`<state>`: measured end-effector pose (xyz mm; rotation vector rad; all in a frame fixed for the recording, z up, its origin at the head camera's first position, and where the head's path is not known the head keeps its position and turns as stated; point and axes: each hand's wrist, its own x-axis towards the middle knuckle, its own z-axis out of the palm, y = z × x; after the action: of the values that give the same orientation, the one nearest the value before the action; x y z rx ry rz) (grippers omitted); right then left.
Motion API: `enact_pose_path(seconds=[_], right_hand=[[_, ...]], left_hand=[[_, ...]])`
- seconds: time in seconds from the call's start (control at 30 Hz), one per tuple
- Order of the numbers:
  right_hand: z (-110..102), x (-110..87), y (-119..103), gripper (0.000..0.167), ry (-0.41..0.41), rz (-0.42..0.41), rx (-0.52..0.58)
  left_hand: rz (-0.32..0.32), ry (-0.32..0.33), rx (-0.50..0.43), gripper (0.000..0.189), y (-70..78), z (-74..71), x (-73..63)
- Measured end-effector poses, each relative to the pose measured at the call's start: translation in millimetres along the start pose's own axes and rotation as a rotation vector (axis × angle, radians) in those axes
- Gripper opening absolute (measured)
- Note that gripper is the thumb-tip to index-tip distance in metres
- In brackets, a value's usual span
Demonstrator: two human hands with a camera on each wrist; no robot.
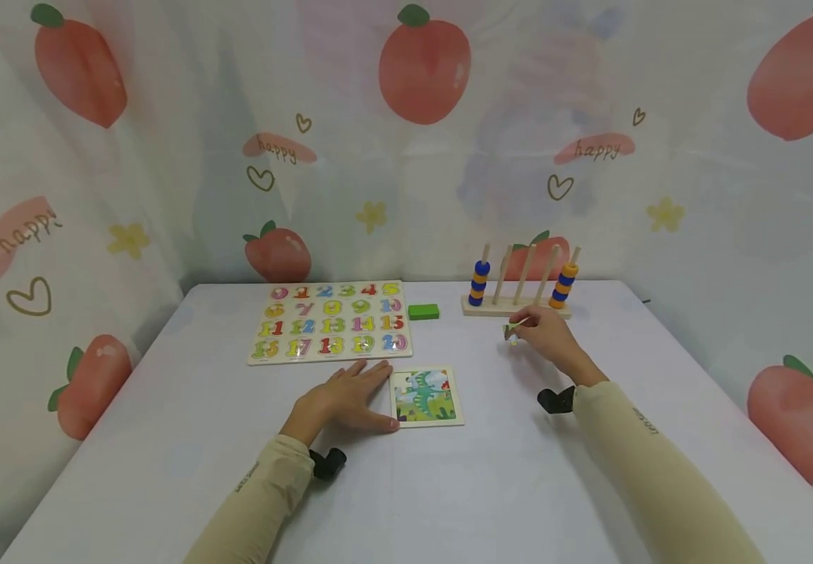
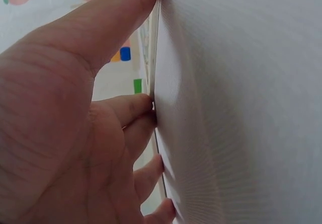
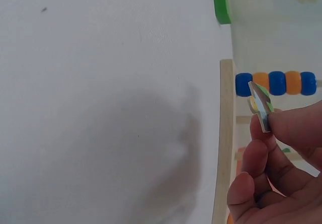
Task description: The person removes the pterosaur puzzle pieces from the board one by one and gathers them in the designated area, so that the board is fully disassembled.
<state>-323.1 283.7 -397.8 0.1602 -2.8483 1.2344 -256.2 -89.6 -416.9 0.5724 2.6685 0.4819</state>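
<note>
A small square jigsaw puzzle (image 1: 424, 395) with a green dinosaur picture and a pale frame lies flat on the table. My left hand (image 1: 343, 399) rests at its left side, fingers spread and fairly straight, thumb by the lower left corner and fingertips near the upper left one. Over the table to the right, my right hand (image 1: 551, 338) pinches a small jigsaw piece (image 3: 260, 105) between thumb and index finger. That piece stands on edge in the right wrist view, so little of its printed face shows. Just behind this hand is a wooden bead rack (image 1: 515, 307).
A number board (image 1: 339, 360) with coloured numerals lies behind the left hand. Between it and the bead rack sits a green block (image 1: 424, 312). Blue and orange beads (image 1: 478, 283) are stacked on the rack's outer pegs. A printed curtain (image 1: 336, 94) hangs behind the table.
</note>
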Motion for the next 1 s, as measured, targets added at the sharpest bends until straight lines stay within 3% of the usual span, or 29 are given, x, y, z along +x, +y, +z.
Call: enact_pose_path(seconds=[0.5, 1.0], right_hand=[[-13, 7.7, 29, 0.03, 0.08, 0.081, -0.038], [-22, 12.9, 39, 0.031, 0.142, 0.151, -0.049]], left_hand=[[0.001, -0.006, 0.003, 0.1, -0.4, -0.1, 0.2], [0.001, -0.012, 0.001, 0.101, -2.1, 1.5, 3.1]])
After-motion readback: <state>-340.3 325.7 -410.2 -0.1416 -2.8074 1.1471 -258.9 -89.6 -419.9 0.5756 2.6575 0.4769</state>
